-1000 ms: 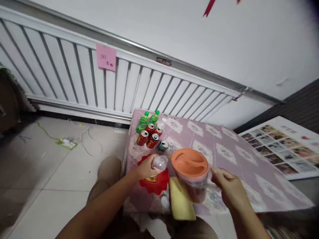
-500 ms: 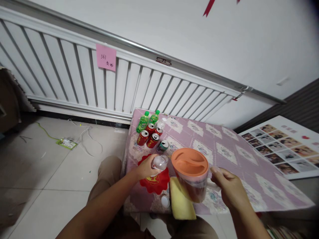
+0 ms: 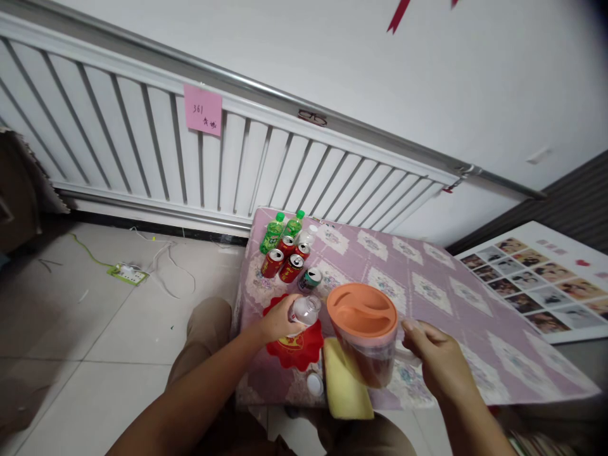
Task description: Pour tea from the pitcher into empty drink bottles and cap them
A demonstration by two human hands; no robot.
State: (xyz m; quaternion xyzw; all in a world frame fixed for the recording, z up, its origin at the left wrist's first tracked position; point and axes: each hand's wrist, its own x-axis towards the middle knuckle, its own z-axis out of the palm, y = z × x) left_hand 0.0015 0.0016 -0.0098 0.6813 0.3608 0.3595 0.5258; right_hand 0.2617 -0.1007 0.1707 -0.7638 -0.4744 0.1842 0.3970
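Patterned bench (image 3: 456, 335) stretched rightward beyond the orange-lidded pitcher (image 3: 363, 323), its handle (image 3: 409, 356) clasped by the right grip (image 3: 436, 354); left grip (image 3: 280, 318) encircled an uncapped bottle (image 3: 304, 310); yellow cloth (image 3: 349, 396) overhung the front edge.

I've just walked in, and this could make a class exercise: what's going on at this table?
A person's left hand holds an uncapped clear bottle over a red mat. The right hand grips a clear pitcher with an orange lid. A white cap lies beside a yellow cloth. Cans and green bottles stand farther back.
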